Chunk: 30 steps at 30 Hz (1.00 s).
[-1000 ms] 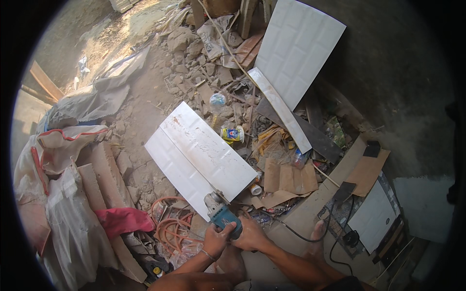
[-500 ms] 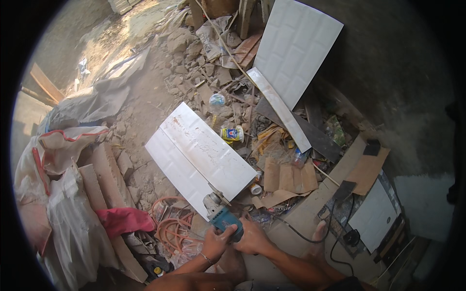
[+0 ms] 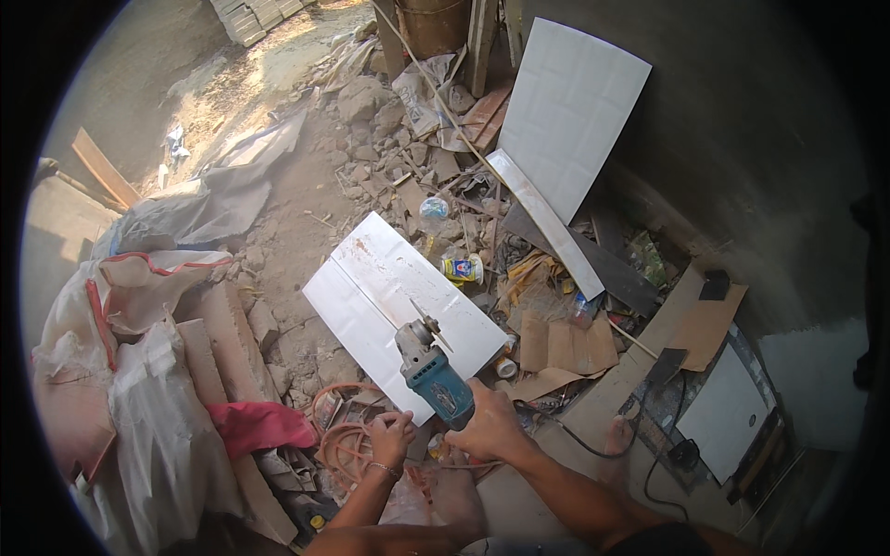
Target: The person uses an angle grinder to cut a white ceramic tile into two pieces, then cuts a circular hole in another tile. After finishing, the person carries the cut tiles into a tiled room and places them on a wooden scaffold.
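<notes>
My right hand (image 3: pixel 494 428) grips the blue body of an angle grinder (image 3: pixel 431 369), its cutting disc raised just above the near end of a large white tile (image 3: pixel 389 292) lying flat on the rubble floor. My left hand (image 3: pixel 391 437) is beside it at the tile's near corner, fingers curled, close to a coil of orange cable (image 3: pixel 348 445); whether it holds anything is unclear. The grinder's black cord (image 3: pixel 593 447) trails to the right.
A second white tile (image 3: pixel 570 107) leans on the dark wall, with a narrow tile strip (image 3: pixel 547 222) below it. Broken masonry, cardboard pieces (image 3: pixel 561 347), a yellow can (image 3: pixel 462 269), white sacks (image 3: pixel 139 389) and a red cloth (image 3: pixel 260 424) surround the tile.
The grinder has lifted and moved forward over the tile's near end, disc now clearly up. My left hand has come off the grinder and dropped to the left beside the orange cable.
</notes>
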Each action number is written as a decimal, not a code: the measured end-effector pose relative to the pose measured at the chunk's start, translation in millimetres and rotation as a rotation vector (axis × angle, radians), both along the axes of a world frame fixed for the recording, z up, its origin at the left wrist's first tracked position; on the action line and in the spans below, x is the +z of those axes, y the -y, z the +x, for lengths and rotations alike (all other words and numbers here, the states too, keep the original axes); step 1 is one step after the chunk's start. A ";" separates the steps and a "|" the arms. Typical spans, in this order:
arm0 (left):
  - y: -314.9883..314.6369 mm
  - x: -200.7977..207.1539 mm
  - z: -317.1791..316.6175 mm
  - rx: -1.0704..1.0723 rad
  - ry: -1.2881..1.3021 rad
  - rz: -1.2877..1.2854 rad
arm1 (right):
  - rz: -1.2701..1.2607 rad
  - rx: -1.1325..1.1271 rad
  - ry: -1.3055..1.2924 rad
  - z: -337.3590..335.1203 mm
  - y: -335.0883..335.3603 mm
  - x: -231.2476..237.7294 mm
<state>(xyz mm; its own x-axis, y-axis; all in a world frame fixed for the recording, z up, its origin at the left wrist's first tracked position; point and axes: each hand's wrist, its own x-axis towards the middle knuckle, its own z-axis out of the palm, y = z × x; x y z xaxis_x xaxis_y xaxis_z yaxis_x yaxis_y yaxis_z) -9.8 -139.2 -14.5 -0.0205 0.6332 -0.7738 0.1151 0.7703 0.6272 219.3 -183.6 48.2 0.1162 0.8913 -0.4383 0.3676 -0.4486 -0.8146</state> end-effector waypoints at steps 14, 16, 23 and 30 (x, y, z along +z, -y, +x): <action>5.0 61.1 -14.0 0.274 0.376 0.178 | 0.022 -0.205 0.048 41.9 -29.3 20.7; -1.2 80.7 -23.2 0.283 0.367 0.208 | 0.136 -0.234 0.045 36.8 -29.5 19.8; -21.1 127.7 -35.8 0.253 0.416 0.341 | 0.077 -0.143 0.081 26.9 -34.7 8.8; -28.6 136.9 -31.9 0.462 0.414 0.388 | 0.119 -0.157 0.096 14.9 -33.8 15.7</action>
<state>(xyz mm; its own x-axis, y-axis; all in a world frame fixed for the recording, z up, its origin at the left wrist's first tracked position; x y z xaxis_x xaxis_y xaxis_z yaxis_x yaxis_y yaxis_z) -41.8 -110.6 122.4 -0.1064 0.8609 -0.4975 -0.4734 0.3961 0.7868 234.2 -149.8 63.9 0.2939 0.9037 -0.3115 0.3789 -0.4093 -0.8300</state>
